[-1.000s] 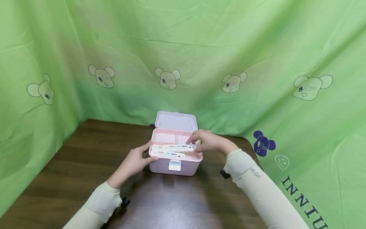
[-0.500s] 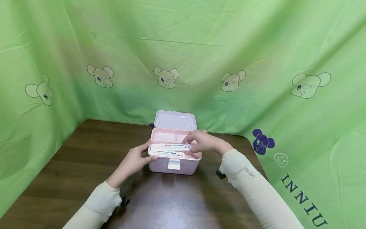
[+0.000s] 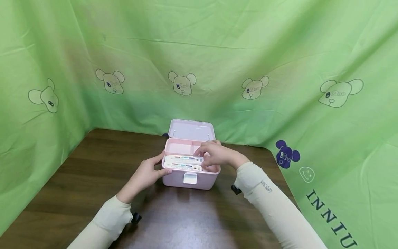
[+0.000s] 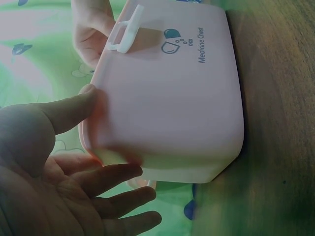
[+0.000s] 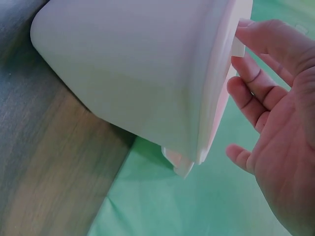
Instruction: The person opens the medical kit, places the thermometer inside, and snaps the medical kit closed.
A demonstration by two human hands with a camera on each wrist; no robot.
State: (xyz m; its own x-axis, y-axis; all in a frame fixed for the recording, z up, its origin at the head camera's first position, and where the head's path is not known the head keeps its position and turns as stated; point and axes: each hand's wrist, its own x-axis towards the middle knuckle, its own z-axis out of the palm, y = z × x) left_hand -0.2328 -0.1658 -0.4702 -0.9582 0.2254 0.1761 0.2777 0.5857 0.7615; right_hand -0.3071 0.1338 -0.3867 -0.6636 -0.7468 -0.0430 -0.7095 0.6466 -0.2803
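A pink medicine chest [image 3: 203,181] stands on the table with its lid [image 3: 191,130] tipped back. Inside, toward the front, lie flat white printed packs, a front one [image 3: 183,167] and a rear one [image 3: 183,159], with coloured marks and scale-like lines. My right hand [image 3: 217,154] reaches over the chest's right side. Its thumb and fingers pinch the right end of the rear pack; in the right wrist view a white edge shows between them. My left hand [image 3: 149,174] steadies the front left corner, thumb on the rim, the other fingers extended along the side [image 4: 118,182].
A divider [image 3: 191,148] splits the pink rear tray of the chest. The brown wooden table [image 3: 93,166] lies around it. Green printed cloth [image 3: 217,45] hangs behind and at both sides, close to the lid.
My right hand has moved left and slightly down into the chest with the rear pack, which now lies level behind the front one. My left hand has stayed on the corner.
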